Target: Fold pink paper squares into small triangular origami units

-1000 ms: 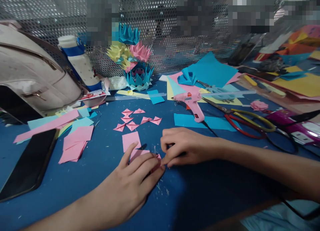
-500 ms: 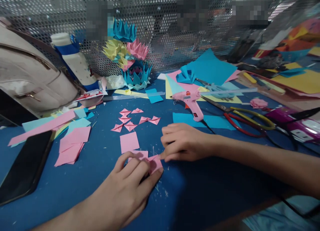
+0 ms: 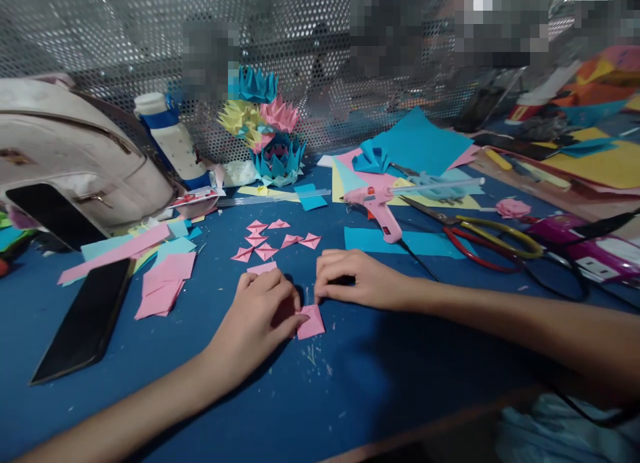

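On the blue tabletop lies a small folded pink paper square. The thumb of my left hand presses on its left side, with the other fingers curled behind. My right hand has its fingers bent in and their tips pinched at the square's upper right edge. Part of a loose pink square shows above my left hand, which hides the rest. Farther back sit several small folded pink triangles. At the left rests a stack of pink paper pieces.
A pink glue gun lies behind my right hand, its cord running toward my arm. Scissors are to the right. Phone, backpack and bottle stand left. Spiky paper flowers are stacked at the back.
My left thumb has shifted from the paper's lower right corner to its left side. My right fingertips stay by the upper right edge. The view has tilted slightly upward and left.
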`<action>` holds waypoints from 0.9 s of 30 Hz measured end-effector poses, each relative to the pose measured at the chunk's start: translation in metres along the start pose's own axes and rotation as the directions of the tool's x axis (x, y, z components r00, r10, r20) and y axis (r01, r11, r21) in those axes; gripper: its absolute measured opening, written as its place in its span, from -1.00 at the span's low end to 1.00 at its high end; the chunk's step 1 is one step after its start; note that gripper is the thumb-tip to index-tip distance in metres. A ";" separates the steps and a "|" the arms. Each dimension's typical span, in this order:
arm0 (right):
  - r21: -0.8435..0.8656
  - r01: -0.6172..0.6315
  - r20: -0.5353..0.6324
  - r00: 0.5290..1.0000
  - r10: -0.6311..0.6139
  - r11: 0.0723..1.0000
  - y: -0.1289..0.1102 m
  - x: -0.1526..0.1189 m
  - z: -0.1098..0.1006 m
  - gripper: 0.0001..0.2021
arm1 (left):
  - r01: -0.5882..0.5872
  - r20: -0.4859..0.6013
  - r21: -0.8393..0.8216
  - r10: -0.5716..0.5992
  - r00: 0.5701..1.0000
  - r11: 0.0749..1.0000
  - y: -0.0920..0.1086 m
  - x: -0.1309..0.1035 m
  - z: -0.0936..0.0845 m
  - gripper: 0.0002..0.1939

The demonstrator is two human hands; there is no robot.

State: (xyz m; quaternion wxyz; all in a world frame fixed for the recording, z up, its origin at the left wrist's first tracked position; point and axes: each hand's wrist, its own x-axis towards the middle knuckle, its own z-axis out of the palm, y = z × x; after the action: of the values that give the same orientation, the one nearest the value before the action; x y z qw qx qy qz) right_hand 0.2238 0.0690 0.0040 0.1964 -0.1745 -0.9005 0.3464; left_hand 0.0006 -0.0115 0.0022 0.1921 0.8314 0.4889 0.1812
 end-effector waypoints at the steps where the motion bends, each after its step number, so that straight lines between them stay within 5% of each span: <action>1: -0.010 -0.025 0.003 1.000 0.025 1.000 -0.002 0.000 0.001 -0.81 | 0.000 0.000 -0.001 0.000 1.000 1.000 0.001 0.000 0.001 -0.89; 8: -0.164 -0.117 0.056 0.990 0.128 0.980 -0.015 0.001 0.008 -0.94 | -0.007 0.000 0.007 0.007 1.000 1.000 0.002 0.001 0.001 -0.93; 15: -0.168 -0.110 0.055 0.991 0.120 0.980 -0.015 0.001 0.009 -0.93 | 0.048 0.041 0.054 -0.050 0.998 0.997 0.000 -0.001 -0.005 -0.79; 27: -0.099 -0.096 0.054 0.993 0.101 0.990 -0.014 -0.002 0.009 -0.94 | 0.079 0.022 -0.075 -0.077 0.997 0.994 0.001 0.003 -0.002 -0.86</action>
State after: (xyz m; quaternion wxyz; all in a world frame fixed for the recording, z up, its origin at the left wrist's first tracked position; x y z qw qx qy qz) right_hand 0.2187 0.0529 0.0073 0.1439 -0.2178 -0.9119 0.3167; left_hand 0.0014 -0.0093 0.0049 0.2351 0.8055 0.5120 0.1839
